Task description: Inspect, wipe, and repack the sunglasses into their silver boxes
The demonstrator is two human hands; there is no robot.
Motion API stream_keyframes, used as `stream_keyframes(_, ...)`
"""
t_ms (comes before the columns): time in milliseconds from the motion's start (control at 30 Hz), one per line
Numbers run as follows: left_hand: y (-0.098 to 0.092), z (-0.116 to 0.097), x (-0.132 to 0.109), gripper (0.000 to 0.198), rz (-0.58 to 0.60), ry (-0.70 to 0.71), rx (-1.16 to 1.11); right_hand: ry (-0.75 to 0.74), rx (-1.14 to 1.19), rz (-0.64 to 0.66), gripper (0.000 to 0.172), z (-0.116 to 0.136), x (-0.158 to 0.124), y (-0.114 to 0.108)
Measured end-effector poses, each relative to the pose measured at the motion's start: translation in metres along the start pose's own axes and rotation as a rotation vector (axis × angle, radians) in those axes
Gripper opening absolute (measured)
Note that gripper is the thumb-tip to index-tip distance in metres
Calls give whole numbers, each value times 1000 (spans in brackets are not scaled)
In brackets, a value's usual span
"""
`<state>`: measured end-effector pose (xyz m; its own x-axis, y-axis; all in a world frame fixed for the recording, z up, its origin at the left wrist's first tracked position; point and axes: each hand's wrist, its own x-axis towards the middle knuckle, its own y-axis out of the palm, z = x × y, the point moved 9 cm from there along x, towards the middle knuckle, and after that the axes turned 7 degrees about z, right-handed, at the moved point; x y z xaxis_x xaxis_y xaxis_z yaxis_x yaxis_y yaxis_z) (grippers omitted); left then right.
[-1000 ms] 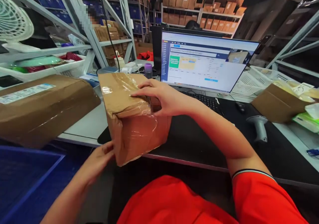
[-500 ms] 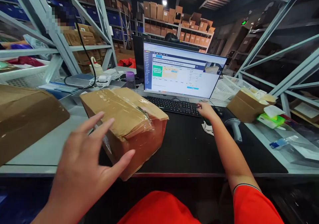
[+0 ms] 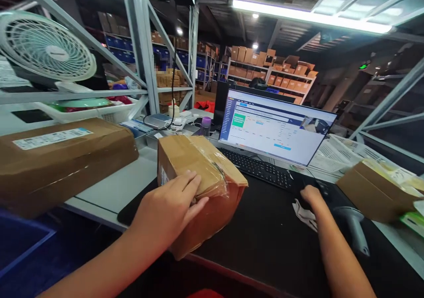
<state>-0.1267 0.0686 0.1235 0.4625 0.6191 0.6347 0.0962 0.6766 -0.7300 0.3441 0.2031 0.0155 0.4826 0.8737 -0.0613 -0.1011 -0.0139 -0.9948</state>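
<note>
1. A taped box [image 3: 228, 207] sits on a black desk mat [image 3: 265, 240] at 7 o'clock in the view, its near lower corner at, or jutting just past, the front edge of the desk [image 3: 102, 198]. A push toward 6 o'clock could tip it off.

2. The left hand [image 3: 170, 198] clasps the box's near top corner, fingers part-bent over the top, thumb set apart on the front. With only this hand on the carton, a loose hold could let it swing or slide.

3. Clear tape [image 3: 223, 185] wrinkles at the near end of the top seam, beside a dark line. Pressure there could pop the flap; whether the seam is already split is hard to tell.

4. The right hand [image 3: 311, 194] hovers or rests at 4 o'clock, fingers curled in; what they hold, if anything, cannot be told. A crumpled white scrap [image 3: 304, 216] lies at its 7 o'clock and could be dragged along by the wrist.

5. A scanner [image 3: 356, 231] lies by the forearm, at that hand's 4 o'clock; an outward elbow could knock it.

6. A keyboard [image 3: 256, 167] runs close at the box's 2 o'clock; a shove that way could press keys.
</note>
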Motion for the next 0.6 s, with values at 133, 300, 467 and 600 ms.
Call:
stream_keyframes(133, -2, -9, 1, 35, 14, 71, 90, -117, 97, -35, 27, 2, -39, -13)
stream_keyframes(300, 0, -24, 2, 33, -103, 261, 220, -589, 238, -387, 35, 63, -169, -28)
stream_keyframes(467, 2, -26, 1, 36, -156, 356, 277, -1086, -94, -547, 46, 148, -277, -19)
stream_keyframes(600, 4, -28, -2, 35, -110, 392, 288, -1052, -290, -602, 37, 183, -284, -25)
